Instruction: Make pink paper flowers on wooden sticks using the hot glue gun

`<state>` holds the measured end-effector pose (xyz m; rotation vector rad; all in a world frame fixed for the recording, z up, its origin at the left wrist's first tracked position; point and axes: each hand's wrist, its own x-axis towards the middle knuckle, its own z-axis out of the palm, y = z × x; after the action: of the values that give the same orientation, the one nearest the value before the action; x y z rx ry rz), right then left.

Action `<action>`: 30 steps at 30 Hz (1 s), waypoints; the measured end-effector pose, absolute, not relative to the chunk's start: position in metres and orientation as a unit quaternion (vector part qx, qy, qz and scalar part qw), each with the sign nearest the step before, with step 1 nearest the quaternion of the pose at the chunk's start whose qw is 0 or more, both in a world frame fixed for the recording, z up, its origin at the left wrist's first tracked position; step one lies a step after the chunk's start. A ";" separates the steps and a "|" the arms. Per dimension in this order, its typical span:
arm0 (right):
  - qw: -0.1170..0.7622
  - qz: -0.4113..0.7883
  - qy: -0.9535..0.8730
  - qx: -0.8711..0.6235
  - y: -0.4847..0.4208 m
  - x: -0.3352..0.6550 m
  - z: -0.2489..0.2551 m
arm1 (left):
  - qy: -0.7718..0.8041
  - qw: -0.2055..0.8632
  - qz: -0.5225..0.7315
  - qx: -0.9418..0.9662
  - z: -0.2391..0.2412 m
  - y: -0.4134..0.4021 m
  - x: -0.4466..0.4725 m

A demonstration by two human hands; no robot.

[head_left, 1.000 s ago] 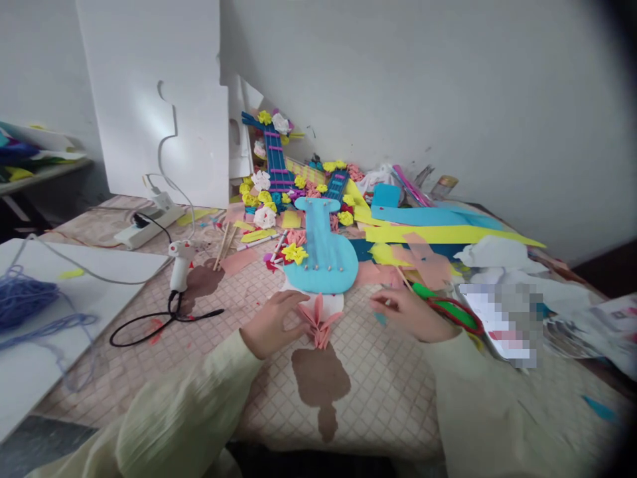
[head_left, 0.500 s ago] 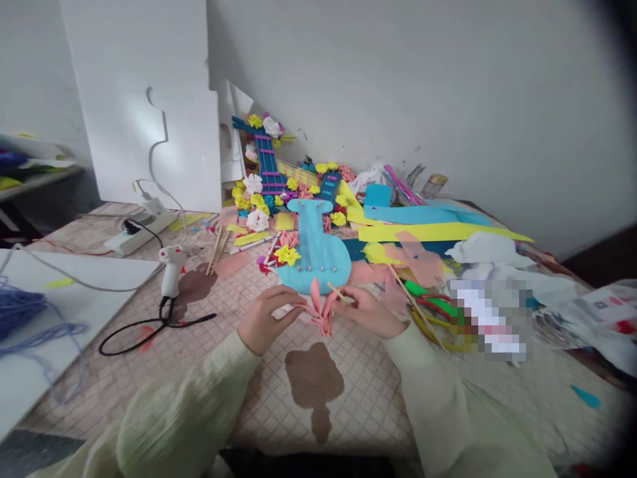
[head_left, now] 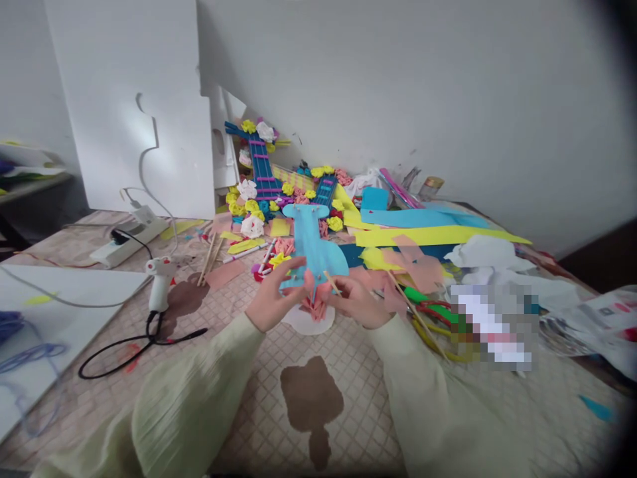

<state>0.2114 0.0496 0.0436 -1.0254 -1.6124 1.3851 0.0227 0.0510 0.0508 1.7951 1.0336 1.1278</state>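
Observation:
My left hand (head_left: 276, 299) is closed, thumb and fingers pinching a petal of a pink paper flower (head_left: 315, 311). The pink flower hangs between both hands, over the lower end of a light-blue guitar-shaped board (head_left: 311, 239). My right hand (head_left: 357, 302) is closed too, with a short thin wooden stick (head_left: 330, 281) in its fingers and the fingertips at the flower's right petal. Below the flower shows a white rounded edge (head_left: 308, 326). A yellow paper flower (head_left: 279, 260) sits beside the board, partly behind my left fingers.
A glue gun (head_left: 160, 285) stands at left by a power strip (head_left: 130, 242). Behind lies a dark-blue guitar (head_left: 261, 162) decorated with paper flowers. Yellow (head_left: 438, 235) and blue paper strips, scissors (head_left: 435, 312) and white crumpled paper (head_left: 485, 255) fill the right side.
Both hands and the pink flower have moved up and forward, now overlapping the blue board's lower end. The white rounded edge shows more below. The view has shifted slightly.

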 end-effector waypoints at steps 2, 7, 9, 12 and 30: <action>0.383 0.545 -0.638 -0.387 0.047 0.211 0.040 | 0.380 0.480 0.382 0.693 0.048 0.053 0.030; 0.396 0.587 -0.623 -0.332 0.039 0.211 0.036 | 0.327 0.509 0.388 0.695 0.033 0.048 0.030; 0.437 0.549 -0.631 -0.330 0.036 0.211 0.035 | 0.344 0.428 0.418 0.724 0.029 0.044 0.025; 0.478 0.471 -0.662 -0.333 0.033 0.212 0.034 | 0.305 0.301 0.455 0.780 0.027 0.041 0.017; 0.428 0.377 -0.763 -0.304 0.027 0.212 0.040 | 0.236 0.339 0.475 0.777 0.022 0.035 0.020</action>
<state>0.2125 0.0268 0.0404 -0.7585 -1.9065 0.9426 0.0198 0.0354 0.0223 2.0226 0.6132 1.2373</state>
